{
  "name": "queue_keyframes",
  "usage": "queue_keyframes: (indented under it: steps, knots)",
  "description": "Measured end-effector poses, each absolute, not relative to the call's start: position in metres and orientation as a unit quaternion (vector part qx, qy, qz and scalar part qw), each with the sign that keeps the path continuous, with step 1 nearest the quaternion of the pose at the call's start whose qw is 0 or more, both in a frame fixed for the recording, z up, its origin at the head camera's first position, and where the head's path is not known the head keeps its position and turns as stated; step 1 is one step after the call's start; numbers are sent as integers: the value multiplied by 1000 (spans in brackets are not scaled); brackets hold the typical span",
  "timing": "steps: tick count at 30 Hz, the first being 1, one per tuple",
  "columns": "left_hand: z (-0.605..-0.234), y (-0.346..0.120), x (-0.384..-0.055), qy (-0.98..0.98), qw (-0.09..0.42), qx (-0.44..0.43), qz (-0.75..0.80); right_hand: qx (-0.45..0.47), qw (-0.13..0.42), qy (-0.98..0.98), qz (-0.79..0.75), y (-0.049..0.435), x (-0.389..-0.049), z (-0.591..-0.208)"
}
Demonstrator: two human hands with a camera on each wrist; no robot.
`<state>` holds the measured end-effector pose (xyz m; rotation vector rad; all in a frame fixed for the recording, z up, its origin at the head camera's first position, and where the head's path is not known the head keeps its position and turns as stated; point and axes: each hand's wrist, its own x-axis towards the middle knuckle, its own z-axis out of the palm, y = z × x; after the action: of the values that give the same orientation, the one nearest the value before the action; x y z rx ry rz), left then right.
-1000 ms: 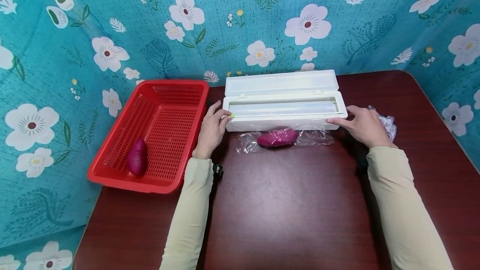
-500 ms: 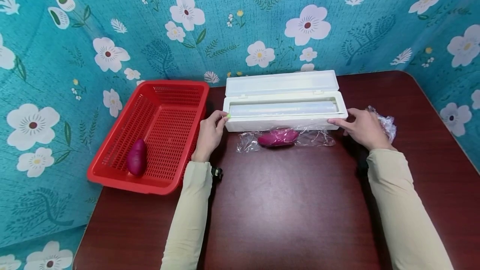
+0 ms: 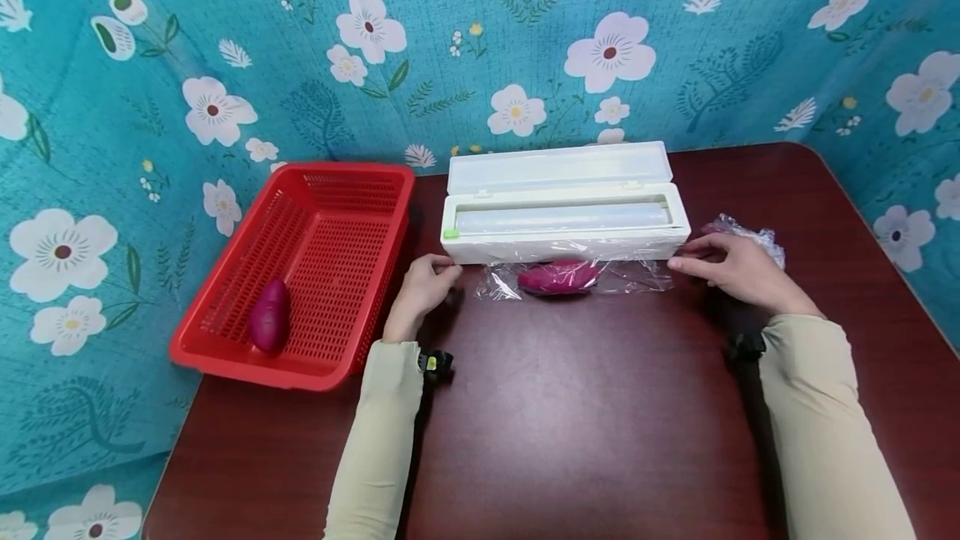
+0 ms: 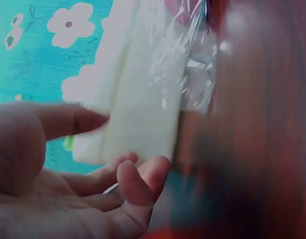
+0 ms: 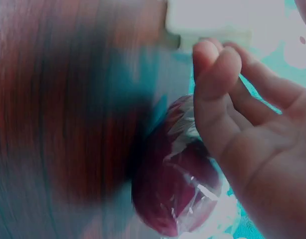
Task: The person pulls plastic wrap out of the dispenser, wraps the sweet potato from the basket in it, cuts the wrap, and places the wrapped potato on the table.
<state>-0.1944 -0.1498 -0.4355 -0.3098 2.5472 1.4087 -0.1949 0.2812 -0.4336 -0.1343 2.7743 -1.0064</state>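
A white cling film dispenser stands lid up at the back of the table, its clear roll showing inside. Film hangs from its front over a purple sweet potato. My left hand is just off the dispenser's left end, thumb and fingers apart around that corner in the left wrist view. Near the right end is my right hand, fingertips close to the film's edge. Loosely bent fingers show on both hands, with nothing seen held. A green slider sits at the dispenser's left front corner.
A red plastic basket on the left holds another purple sweet potato. Behind my right hand lies a film-wrapped sweet potato. A flowered teal cloth hangs behind the dark red table.
Both hands have come off the dispenser's ends and drawn back slightly towards me. The green slider, earlier under my left fingers, is now uncovered. Dispenser and sweet potatoes stay put.
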Motion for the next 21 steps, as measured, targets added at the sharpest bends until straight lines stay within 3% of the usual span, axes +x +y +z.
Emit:
queue_keyframes:
  steps: [6,14,21]
  knots:
    - [-450,-139,-200,794,182,-95,572,-85,113,927,-347,269,-193,-437]
    - [-460,-122,-203,779,186,-84,593,-94,117,903,-403,253,-188,-446]
    - [-460,-113,-199,804,164,-21,571,-122,58,911,-389,234,-182,-444]
